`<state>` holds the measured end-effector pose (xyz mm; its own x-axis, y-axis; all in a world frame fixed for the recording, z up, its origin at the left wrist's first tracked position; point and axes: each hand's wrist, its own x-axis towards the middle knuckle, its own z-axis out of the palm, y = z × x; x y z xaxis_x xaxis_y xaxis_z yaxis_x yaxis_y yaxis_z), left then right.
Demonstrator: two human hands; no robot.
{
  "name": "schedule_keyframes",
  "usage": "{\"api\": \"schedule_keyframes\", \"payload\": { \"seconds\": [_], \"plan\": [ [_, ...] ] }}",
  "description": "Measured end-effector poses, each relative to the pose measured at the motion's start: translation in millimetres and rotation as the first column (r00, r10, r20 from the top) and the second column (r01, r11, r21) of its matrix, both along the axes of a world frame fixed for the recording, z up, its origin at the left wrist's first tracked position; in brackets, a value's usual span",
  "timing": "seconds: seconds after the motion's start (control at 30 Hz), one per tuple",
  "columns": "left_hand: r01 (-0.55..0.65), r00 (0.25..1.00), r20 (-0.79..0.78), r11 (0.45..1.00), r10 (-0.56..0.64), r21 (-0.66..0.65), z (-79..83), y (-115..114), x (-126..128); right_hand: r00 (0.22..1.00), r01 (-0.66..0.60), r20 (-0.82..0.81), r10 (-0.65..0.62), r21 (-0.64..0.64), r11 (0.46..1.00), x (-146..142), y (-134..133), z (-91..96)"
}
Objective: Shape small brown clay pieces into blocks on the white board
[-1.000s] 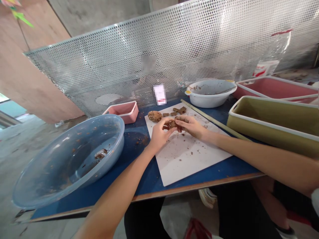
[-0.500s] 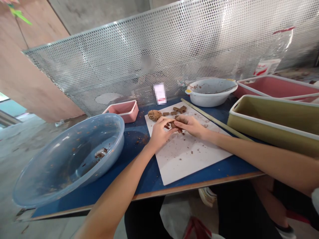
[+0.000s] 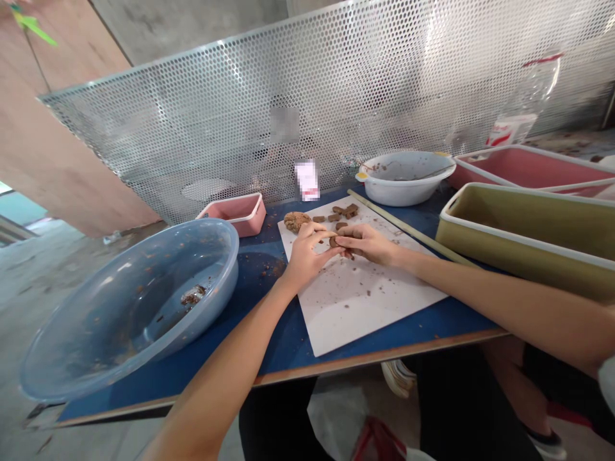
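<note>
Over a white board [image 3: 355,320] my two hands meet at a small brown lump of clay [image 3: 333,242]. The fingers of my left hand [image 3: 310,250] are closed on its left side. My right hand [image 3: 368,243] grips the same lump between thumb and fingers, which partly hide it. Just beyond my hands lie several small brown clay pieces [image 3: 346,211]. A larger, rough, light-brown lump [image 3: 296,221] rests at the board's far left edge. Brown crumbs are scattered over the board.
A big blue basin [image 3: 202,333] stands at the left, with a small pink box [image 3: 250,221] behind it. A thin pale stick [image 3: 408,229] lies along the board's right side. Beyond are a white basin [image 3: 408,192], an olive box [image 3: 509,246], a pink box [image 3: 538,163] and a plastic bottle [image 3: 521,105].
Both hands stay at the same place over the board, still on the clay lump, with small shifts of the fingers. The view has moved slightly. Nothing else has visibly moved.
</note>
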<state>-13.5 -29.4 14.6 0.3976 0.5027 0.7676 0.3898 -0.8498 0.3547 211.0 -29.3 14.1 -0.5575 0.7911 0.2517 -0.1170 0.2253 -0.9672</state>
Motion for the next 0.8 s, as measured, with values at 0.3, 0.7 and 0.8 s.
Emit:
{"api": "schedule_keyframes", "payload": {
  "seconds": [0.3, 0.7, 0.8],
  "plan": [
    [0.004, 1.0, 0.012, 1.0, -0.004, -0.03, 1.3, -2.3, 0.4, 0.998, -0.007, -0.069, 0.005, -0.036, 0.999, 0.9, 0.1, 0.8],
    [0.045, 0.998, 0.033, 0.999, -0.045, -0.004, 0.6, -2.8, 0.9, 0.995, -0.087, -0.045, 0.085, -0.055, 0.995, 2.7, 1.5, -1.3],
    [0.046, 0.997, 0.054, 0.999, -0.046, 0.016, 1.2, -2.3, -0.3, 0.99, -0.133, -0.047, 0.133, 0.0, 0.991, 4.3, 1.9, 1.2]
  ]
}}
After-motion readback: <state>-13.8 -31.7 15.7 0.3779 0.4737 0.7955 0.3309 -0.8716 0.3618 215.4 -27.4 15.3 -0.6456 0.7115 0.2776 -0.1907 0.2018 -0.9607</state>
